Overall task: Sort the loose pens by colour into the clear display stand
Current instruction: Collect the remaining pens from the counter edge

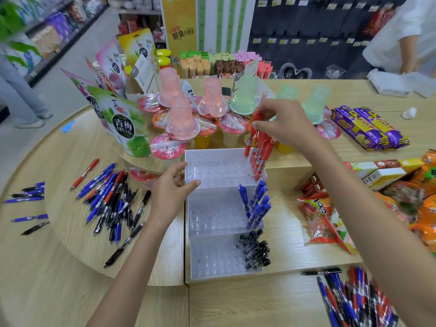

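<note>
A: Where are the red pens relative to the clear display stand?
B: Centre-right of the frame, over the right end of the top tier. The bunch is nearly upright, tops leaning toward the upper frame, tips down at the holes. The right hand pinches their upper ends from above.
A: And the left hand?
B: Thumb and fingers clasp the stand's upper-left corner, well apart from the right hand.
A: So the drop runs down the pens' long axis?
B: I'd judge so. Blue pens stand at the middle tier's right end, black pens at the lowest tier's.
A: Next supply?
B: The loose pens heaped on the tabletop at left lie nearer the left hand. The blurred heap at lower right is nearer the right.
</note>
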